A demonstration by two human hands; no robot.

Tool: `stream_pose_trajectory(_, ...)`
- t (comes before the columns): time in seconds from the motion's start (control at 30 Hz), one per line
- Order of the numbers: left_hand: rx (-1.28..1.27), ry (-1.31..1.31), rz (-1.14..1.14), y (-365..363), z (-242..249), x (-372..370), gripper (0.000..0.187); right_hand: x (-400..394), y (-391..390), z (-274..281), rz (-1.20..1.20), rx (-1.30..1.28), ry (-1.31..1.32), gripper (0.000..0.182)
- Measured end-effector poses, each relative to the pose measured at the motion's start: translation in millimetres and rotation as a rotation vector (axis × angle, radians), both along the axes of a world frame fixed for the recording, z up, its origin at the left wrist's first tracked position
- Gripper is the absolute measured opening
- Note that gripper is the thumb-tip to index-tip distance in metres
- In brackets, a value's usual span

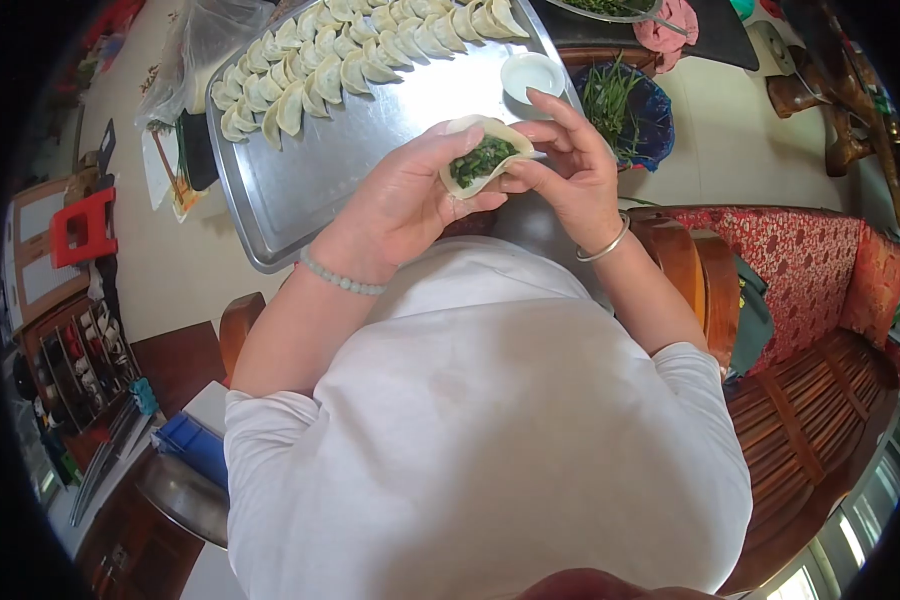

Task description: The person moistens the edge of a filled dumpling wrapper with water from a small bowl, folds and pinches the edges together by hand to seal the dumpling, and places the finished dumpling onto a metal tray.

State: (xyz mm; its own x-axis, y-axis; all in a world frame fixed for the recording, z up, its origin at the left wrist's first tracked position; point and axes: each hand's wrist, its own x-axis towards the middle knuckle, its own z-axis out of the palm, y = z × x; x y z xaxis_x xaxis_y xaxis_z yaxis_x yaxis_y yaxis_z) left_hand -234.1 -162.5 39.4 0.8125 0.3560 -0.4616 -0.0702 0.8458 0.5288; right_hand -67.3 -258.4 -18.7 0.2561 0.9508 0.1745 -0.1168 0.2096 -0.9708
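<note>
Head view shows both hands raised over the near edge of a metal tray (300, 190), sharing one wrapper (482, 160). The left hand (405, 195) cups the wrapper from below and from its left, fingers curled under the dough. The right hand (570, 170) meets it from the right, thumb and forefinger pinching the rim nearest that side. The wrapper lies between the two palms, open upward, its long axis running roughly from hand to hand; both are touching it, neither nearer. It holds a mound of chopped green filling (482, 158) at its middle, edges not yet closed. On the tray's far half, folded dumplings (340, 55) lie in close rows. A small white dish (532, 74) sits just beyond the right hand, its contents unclear. Further right, a dark bowl (625, 120) holds green leaves.
</note>
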Motion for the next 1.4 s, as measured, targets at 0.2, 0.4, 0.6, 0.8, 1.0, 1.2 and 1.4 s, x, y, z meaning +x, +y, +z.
stream_pose_trajectory(0.2, 0.082, 0.102, 0.034, -3.7, 9.3, 2.4, 0.03, 3.8, -3.3, 7.3, 0.044, 0.095, 0.093, 0.063)
stream_pose_trajectory(0.4, 0.079, 0.09, 0.039, -6.9, 17.0, 4.4, 0.031, 6.7, -5.5, 11.1, 0.008, 0.109, 0.091, 0.059)
stream_pose_trajectory(0.6, 0.064, 0.11, 0.118, -14.0, 18.3, 8.3, 0.023, 6.7, -7.2, 12.3, -0.033, 0.115, 0.003, 0.057)
stream_pose_trajectory(0.8, 0.084, 0.17, 0.138, -14.9, 16.5, 11.8, 0.031, 6.9, -6.9, 12.7, -0.084, 0.155, -0.03, 0.053)
stream_pose_trajectory(1.0, 0.156, 0.259, 0.189, -19.3, 26.0, 17.8, 0.032, 6.5, -7.8, 13.3, -0.122, 0.152, -0.052, 0.05)
stream_pose_trajectory(1.2, 0.229, 0.258, 0.164, -18.9, 21.1, 18.6, 0.032, 5.8, -7.6, 13.8, -0.133, 0.136, -0.048, 0.048)
stream_pose_trajectory(1.4, 0.28, 0.204, 0.186, -19.5, 16.9, 17.3, 0.023, 5.9, -6.6, 12.3, -0.094, 0.128, 0.0, 0.049)
